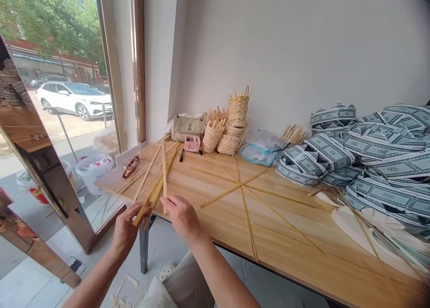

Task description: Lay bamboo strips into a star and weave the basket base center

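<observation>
At the table's near left edge, my left hand (pixel 126 223) is closed around the ends of several flat yellowish bamboo strips (pixel 152 195). Their far ends reach back over the tabletop. Beside it, my right hand (pixel 181 216) pinches one paler bamboo strip (pixel 164 169) between thumb and fingers. To the right, several narrow bamboo strips lie crossed in a star (pixel 241 184) on the wooden table (pixel 215 229). More loose strips (pixel 146 175) lie flat to the left of the held bundle.
Woven baskets (pixel 238 110), a beige handbag (pixel 188 127) and a pink box (pixel 192 143) stand at the back. Red glasses (pixel 131 166) lie by the left edge. Patterned woven pieces (pixel 386 151) pile up on the right. A white bucket (pixel 95 173) stands left of the table.
</observation>
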The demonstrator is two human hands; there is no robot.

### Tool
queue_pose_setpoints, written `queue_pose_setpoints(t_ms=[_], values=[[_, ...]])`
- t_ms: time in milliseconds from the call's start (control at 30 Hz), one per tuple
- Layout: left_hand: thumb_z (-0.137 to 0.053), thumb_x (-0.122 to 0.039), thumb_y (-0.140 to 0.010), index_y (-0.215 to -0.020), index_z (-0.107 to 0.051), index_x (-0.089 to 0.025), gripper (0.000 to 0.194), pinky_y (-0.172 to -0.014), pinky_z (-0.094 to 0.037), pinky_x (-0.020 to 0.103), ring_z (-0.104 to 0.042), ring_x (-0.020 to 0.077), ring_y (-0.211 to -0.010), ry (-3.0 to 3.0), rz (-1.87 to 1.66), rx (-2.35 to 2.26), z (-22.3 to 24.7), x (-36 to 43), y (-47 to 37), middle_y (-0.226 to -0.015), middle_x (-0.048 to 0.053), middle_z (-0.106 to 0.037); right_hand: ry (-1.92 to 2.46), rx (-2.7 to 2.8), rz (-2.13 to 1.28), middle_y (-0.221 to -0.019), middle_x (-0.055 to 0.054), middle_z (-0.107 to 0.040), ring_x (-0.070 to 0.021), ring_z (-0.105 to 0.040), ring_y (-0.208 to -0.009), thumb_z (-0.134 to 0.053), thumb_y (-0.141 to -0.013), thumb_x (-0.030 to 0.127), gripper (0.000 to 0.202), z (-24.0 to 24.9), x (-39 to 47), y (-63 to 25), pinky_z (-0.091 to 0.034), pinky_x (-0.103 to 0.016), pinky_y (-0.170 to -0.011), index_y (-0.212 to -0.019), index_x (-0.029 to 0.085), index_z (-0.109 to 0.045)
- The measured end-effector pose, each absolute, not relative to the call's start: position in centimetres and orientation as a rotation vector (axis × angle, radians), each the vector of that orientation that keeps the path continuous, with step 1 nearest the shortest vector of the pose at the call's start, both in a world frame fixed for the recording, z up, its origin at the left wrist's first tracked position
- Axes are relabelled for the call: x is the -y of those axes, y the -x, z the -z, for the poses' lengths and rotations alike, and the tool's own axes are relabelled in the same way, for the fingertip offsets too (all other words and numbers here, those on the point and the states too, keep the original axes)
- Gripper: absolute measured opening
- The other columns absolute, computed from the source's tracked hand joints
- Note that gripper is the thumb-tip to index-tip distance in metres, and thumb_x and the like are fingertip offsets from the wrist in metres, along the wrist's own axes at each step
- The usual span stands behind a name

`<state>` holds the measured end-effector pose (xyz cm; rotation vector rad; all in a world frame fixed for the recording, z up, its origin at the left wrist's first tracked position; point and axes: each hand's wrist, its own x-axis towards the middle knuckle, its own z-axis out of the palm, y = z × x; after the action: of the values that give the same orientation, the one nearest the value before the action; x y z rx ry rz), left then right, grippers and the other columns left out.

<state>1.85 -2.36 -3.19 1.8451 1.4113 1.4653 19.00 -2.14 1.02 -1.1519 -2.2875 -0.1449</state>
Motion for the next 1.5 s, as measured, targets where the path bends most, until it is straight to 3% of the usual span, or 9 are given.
queue_pose_setpoints(t_ms=[167, 367, 533, 833, 1000, 1133, 1300, 1500], values=[[-0.055, -0.048, -0.069, -0.085, -0.065, -0.014, 0.039, -0.061, -0.047, 0.027, -0.060, 0.0201, -0.071, -1.408, -1.543, -1.395, 2.5, 2.8, -2.6, -0.080, 0.008, -0.068, 1.235, 2.282, -0.028, -0.077, -0.002, -0.058, -0.0140, -0.052, -0.076, -0.039, -0.082, 0.005, 0.027, -1.4, 1.2, -18.4, -0.038, -0.021, -0.064, -0.095, 0.020, -0.058], [-0.060, -0.045, -0.067, -0.084, -0.063, -0.015, 0.034, -0.075, -0.045, 0.028, -0.059, 0.0210, -0.084, -1.273, -1.574, -1.301, 2.2, 2.8, -3.3, -0.086, 0.006, -0.067, 1.166, 2.072, -0.254, -0.077, -0.002, -0.059, -0.0119, -0.054, -0.073, -0.046, -0.079, 0.011, 0.018, -2.6, 1.0, -16.8, -0.038, -0.020, -0.065, -0.082, 0.019, -0.062], [-0.058, -0.046, -0.068, -0.085, -0.063, -0.015, 0.036, -0.073, -0.047, 0.030, -0.060, 0.0204, -0.078, -1.221, -1.603, -1.291, 2.5, 2.6, -3.1, -0.083, 0.005, -0.066, 1.162, 1.983, -0.390, -0.067, 0.000, -0.063, -0.0120, -0.055, -0.065, -0.045, -0.079, 0.013, 0.020, -2.4, 1.5, -16.6, -0.038, -0.021, -0.061, -0.072, 0.019, -0.062], [-0.060, -0.042, -0.068, -0.086, -0.062, -0.018, 0.030, -0.071, -0.045, 0.025, -0.058, 0.0173, -0.077, -1.176, -1.602, -1.252, 2.6, 2.8, -3.6, -0.083, 0.002, -0.065, 1.196, 1.754, -0.607, -0.082, -0.004, -0.066, -0.0145, -0.059, -0.074, -0.045, -0.076, 0.012, 0.023, -0.9, 1.3, -15.3, -0.043, -0.024, -0.068, -0.088, 0.019, -0.064], [-0.061, -0.041, -0.067, -0.088, -0.062, -0.016, 0.032, -0.068, -0.046, 0.025, -0.058, 0.0194, -0.080, -1.176, -1.555, -1.227, 3.0, 2.7, -3.8, -0.083, 0.003, -0.065, 1.233, 1.566, -0.856, -0.073, -0.001, -0.064, -0.0133, -0.059, -0.064, -0.047, -0.075, 0.018, 0.017, -0.7, 0.7, -14.9, -0.046, -0.022, -0.056, -0.085, 0.021, -0.060], [-0.061, -0.042, -0.066, -0.092, -0.062, -0.016, 0.037, -0.073, -0.046, 0.027, -0.058, 0.0217, -0.086, -1.172, -1.524, -1.236, 3.0, 2.8, -3.8, -0.090, 0.005, -0.065, 1.236, 1.380, -1.155, -0.067, 0.002, -0.061, -0.0109, -0.056, -0.048, -0.045, -0.072, 0.014, 0.018, -0.6, 0.2, -14.5, -0.038, -0.018, -0.037, -0.084, 0.021, -0.056], [-0.056, -0.042, -0.071, -0.097, -0.063, -0.017, 0.037, -0.082, -0.044, 0.030, -0.057, 0.0220, -0.093, -1.187, -1.461, -1.165, 2.4, 3.2, -3.5, -0.098, 0.005, -0.064, 1.275, 1.180, -1.321, -0.061, 0.004, -0.059, -0.0087, -0.052, -0.040, -0.047, -0.068, 0.015, 0.016, -0.8, -0.5, -14.0, -0.028, -0.015, -0.030, -0.083, 0.019, -0.052], [-0.061, -0.039, -0.062, -0.087, -0.064, -0.014, 0.035, -0.066, -0.048, 0.028, -0.059, 0.0192, -0.073, -1.146, -1.420, -1.180, 1.0, 3.1, -2.5, -0.077, 0.005, -0.064, 1.254, 1.013, -1.384, -0.057, 0.006, -0.054, -0.0048, -0.043, -0.036, -0.048, -0.060, 0.011, 0.018, -1.5, -0.6, -14.1, -0.020, -0.015, -0.030, -0.076, 0.018, -0.054]])
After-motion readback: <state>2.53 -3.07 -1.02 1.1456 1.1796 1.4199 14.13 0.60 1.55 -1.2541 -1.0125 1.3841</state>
